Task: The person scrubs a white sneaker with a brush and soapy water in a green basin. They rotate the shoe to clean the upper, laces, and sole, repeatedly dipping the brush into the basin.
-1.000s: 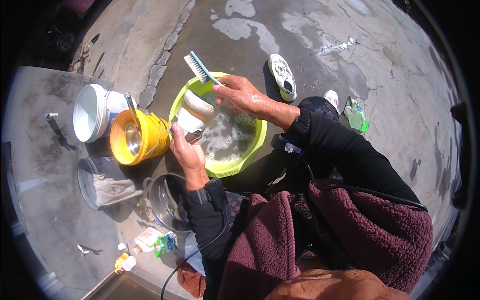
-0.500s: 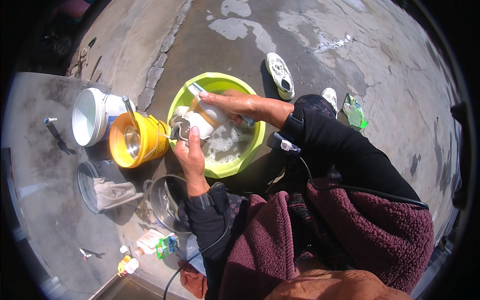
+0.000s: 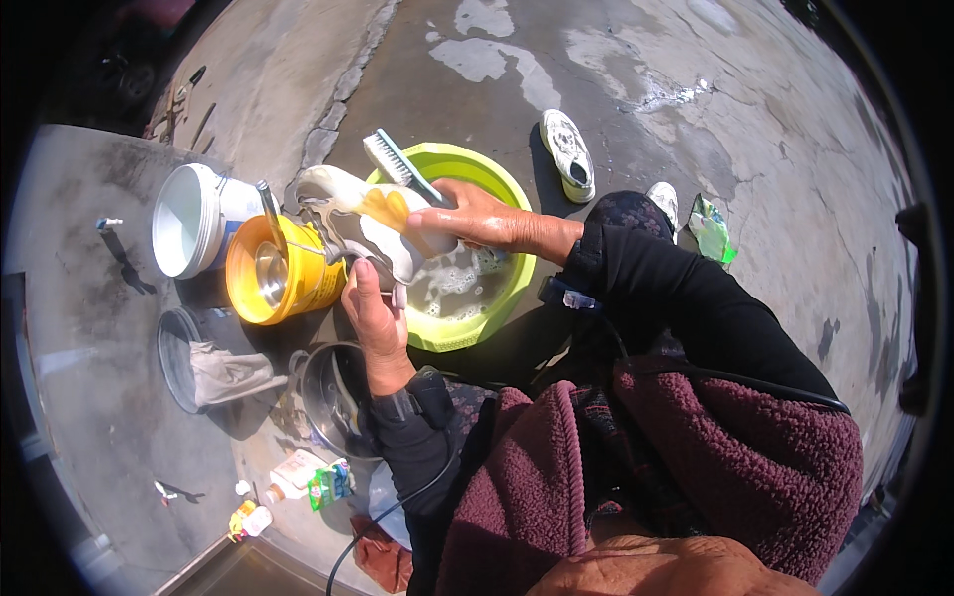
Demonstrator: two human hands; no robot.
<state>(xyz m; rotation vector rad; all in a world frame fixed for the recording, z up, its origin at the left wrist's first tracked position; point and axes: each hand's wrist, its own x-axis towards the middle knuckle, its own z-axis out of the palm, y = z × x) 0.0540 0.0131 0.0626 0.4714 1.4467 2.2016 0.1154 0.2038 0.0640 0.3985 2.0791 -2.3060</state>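
A white shoe with a yellow-tan patch on its sole is tilted over the left side of a lime-green basin of sudsy water. My left hand grips the shoe at its near opening, thumb up. My right hand holds a pale blue scrub brush, its white bristles pointing up and left past the shoe. The fingers of this hand also rest against the shoe's sole. Part of the brush handle is hidden by the right hand.
To the left stand a white bucket, a yellow bucket with a metal dipper inside, and a grey bucket with cloth over its rim. A metal pot is near my left forearm. Another white shoe lies beyond the basin.
The shoe has moved up and left, out over the basin's rim, and turned to show more of its sole. The brush head has swung clear of the shoe, bristles more visible.
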